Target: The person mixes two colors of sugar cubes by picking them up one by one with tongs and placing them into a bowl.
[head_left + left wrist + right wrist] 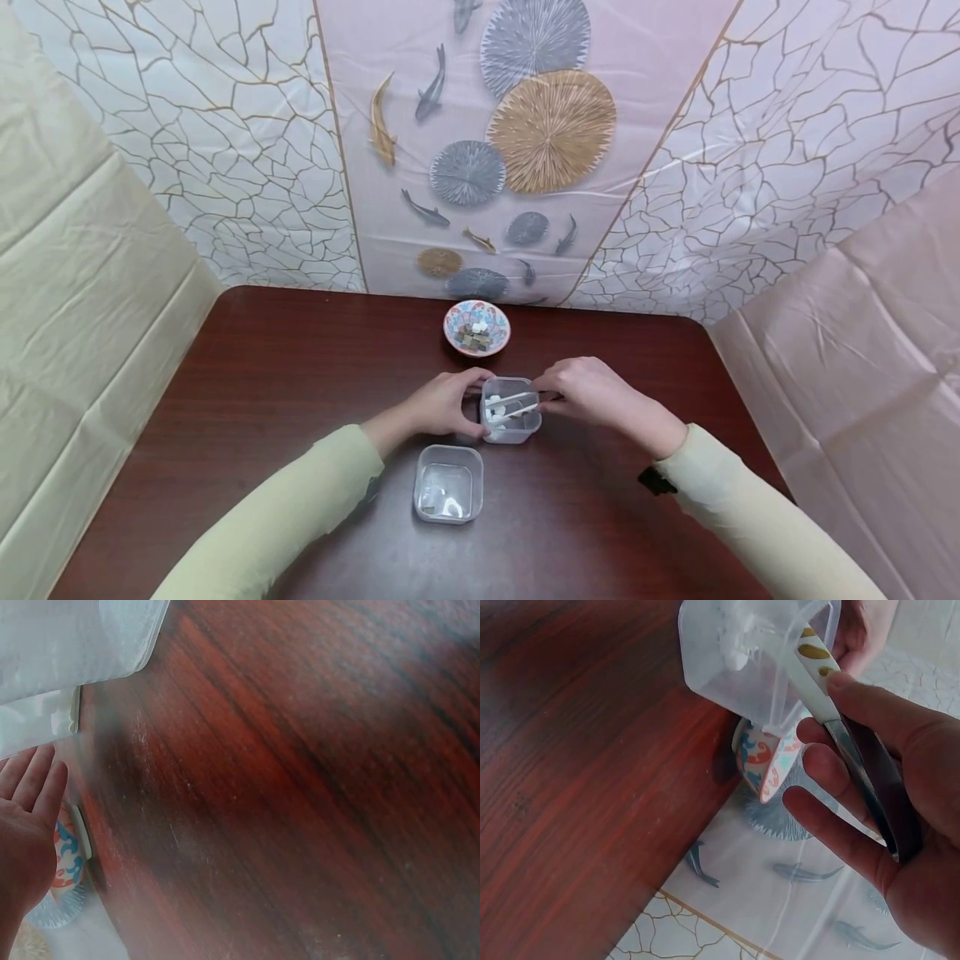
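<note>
My left hand (pixel 444 403) holds a clear square plastic container (pixel 513 436) by its left side, thumb at the near corner and fingers at the far one. Small white pieces (pixel 495 402) lie inside it, with something brownish beside them. My right hand (pixel 588 390) pinches a pair of tongs (pixel 815 686) between thumb and fingers. They have white arms with gold marks and a dark, shiny bent handle. The arms reach down into the container from its right side; whether their tips grip a piece cannot be seen.
A patterned bowl (pixel 452 332) with brown, dark and white small pieces stands behind the container. Nearer me is a second clear container (pixel 450 454), with a small dark piece in its corner. The dark red table (pixel 315 358) ends at a patterned cloth backdrop (pixel 405 250).
</note>
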Available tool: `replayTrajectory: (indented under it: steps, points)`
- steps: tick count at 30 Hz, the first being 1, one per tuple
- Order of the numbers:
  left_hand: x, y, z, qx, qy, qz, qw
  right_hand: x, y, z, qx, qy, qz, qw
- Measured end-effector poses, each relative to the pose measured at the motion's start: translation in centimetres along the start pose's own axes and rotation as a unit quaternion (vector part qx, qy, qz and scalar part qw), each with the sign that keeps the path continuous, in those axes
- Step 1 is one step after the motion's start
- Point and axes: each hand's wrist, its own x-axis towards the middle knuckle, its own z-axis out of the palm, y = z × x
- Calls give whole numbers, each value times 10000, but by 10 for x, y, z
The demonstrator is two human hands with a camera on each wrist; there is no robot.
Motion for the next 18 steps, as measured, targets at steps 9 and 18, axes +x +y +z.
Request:
replayTrajectory:
  steps: [9,18]
  points:
    - [1,-1,1,29,-45,-99,9999,2,-2,0,-44,114,-140,9998]
    - [1,-4,2,166,-43,-119,9998,-7,6,-12,294,562,-81,9980]
